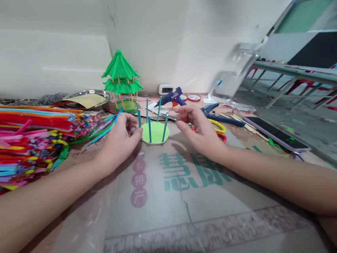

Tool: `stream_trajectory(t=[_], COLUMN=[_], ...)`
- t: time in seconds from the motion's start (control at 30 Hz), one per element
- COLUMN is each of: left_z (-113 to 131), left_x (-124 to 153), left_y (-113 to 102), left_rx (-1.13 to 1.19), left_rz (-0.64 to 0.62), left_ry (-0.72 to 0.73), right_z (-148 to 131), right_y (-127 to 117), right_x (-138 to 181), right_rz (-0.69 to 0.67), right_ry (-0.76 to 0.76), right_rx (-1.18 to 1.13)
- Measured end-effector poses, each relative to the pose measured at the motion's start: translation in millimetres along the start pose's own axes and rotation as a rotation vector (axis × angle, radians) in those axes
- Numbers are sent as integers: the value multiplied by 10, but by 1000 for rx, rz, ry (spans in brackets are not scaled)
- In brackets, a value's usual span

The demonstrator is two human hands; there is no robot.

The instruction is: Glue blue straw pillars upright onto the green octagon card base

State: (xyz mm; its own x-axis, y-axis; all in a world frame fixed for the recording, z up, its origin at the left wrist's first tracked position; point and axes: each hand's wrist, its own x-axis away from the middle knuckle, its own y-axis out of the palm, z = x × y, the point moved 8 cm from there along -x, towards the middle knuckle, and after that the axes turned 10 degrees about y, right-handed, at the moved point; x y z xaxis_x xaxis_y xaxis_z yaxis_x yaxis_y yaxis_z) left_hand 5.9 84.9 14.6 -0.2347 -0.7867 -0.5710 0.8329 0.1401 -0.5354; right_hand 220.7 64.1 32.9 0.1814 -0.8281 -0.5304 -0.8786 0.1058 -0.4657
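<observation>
A light green, many-sided base (157, 130) lies on the printed cardboard in front of me. Several thin blue-green sticks (150, 130) stand up near its rim, a few leaning outward. At its left edge is my left hand (124, 134), fingers loosely curled and the thumb apart from them, its tip close to the leftmost stick; whether it touches is unclear. My right hand (197, 128) hovers to the right of the base, with thumb and fingers spread and nothing between them. Behind stands a green two-tiered pagoda model (121, 73) on light brown posts.
Bundles of colourful pipe cleaners (18, 145) fill the left side. A blue glue gun (173, 97), a small digital timer (165, 88) and pliers (226, 119) lie behind. Scissors (218, 125) sit beside my right hand. Farther right are a phone (276, 132) and a plastic bottle (232, 74).
</observation>
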Motion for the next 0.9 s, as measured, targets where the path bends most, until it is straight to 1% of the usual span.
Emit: stream_trajectory(t=[0.07,0.13,0.2,0.33,0.43,0.57,0.73,0.9], left_z=[105,209,263,241,206,156,77,9], left_x=[37,85,128,147,129,100,75,65], left_y=[0,54,119,194,223,238,226,223], left_rx=[-49,-113,-183,-300,-348,-389,-383,-337], left_rz=[-20,-102,-192,-307,-363,-386,-347,-329], left_ry=[56,111,136,121,119,127,161,150], right_z=[64,113,152,216,274,256,116,26], right_y=[78,155,207,257,296,290,229,212], right_x=[-6,1,11,10,-1,-2,20,67], right_rz=[-77,-159,-219,-276,-311,-306,-282,-264], right_ry=[22,43,64,70,86,103,90,83], right_rx=[24,62,117,204,193,198,292,290])
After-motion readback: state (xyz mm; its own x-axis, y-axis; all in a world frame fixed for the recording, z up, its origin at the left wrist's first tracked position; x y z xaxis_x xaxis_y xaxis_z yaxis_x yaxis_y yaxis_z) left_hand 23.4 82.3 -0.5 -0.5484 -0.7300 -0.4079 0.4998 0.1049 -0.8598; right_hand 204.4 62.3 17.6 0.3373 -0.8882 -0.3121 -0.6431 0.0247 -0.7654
